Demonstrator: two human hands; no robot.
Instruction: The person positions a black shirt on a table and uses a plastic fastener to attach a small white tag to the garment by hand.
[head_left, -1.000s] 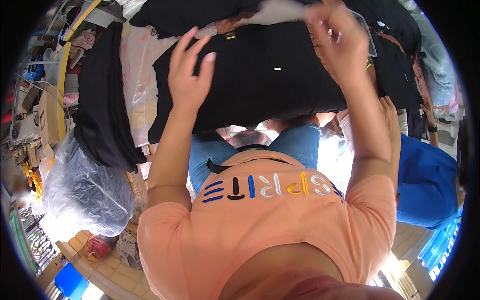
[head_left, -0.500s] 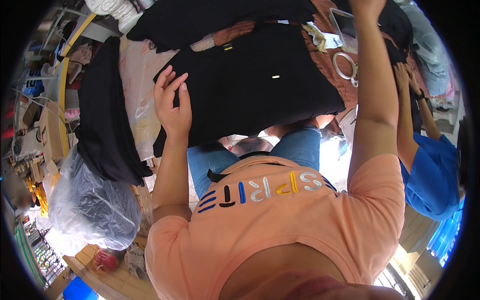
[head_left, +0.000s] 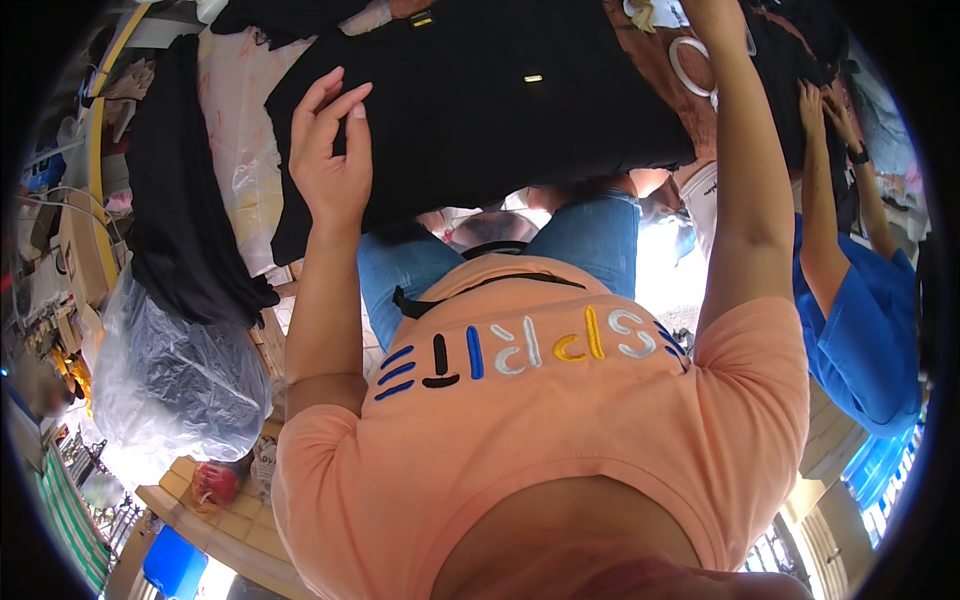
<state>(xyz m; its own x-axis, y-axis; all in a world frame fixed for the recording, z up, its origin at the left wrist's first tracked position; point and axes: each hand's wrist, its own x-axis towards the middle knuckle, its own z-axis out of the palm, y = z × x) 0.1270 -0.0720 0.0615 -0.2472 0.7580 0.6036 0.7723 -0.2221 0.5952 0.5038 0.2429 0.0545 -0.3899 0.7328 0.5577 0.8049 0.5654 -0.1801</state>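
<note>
A black garment (head_left: 470, 110) lies spread flat in front of me, a neck label (head_left: 421, 18) near its far edge. On its cloth is a small pale bar-shaped tag (head_left: 533, 78). My left hand (head_left: 332, 150) hovers at the garment's left side, fingers loosely bent and apart, with nothing in it. Reaching far forward, my right hand (head_left: 714, 12) is cut off by the upper edge, so its fingers are hidden. Beside that wrist, a white ring-shaped object (head_left: 686, 68) lies on brown cloth (head_left: 655, 50).
Left of the garment is a folded black cloth (head_left: 185, 190), above a clear plastic bag (head_left: 180, 380). On the right, a person in a blue shirt (head_left: 860, 340) has both hands (head_left: 822, 105) on dark fabric. A red round object (head_left: 215, 483) sits at lower left.
The view has tilted, so the garment and table sit higher in the picture. My left hand stays loosely open over the garment's left side; my right arm still stretches forward.
</note>
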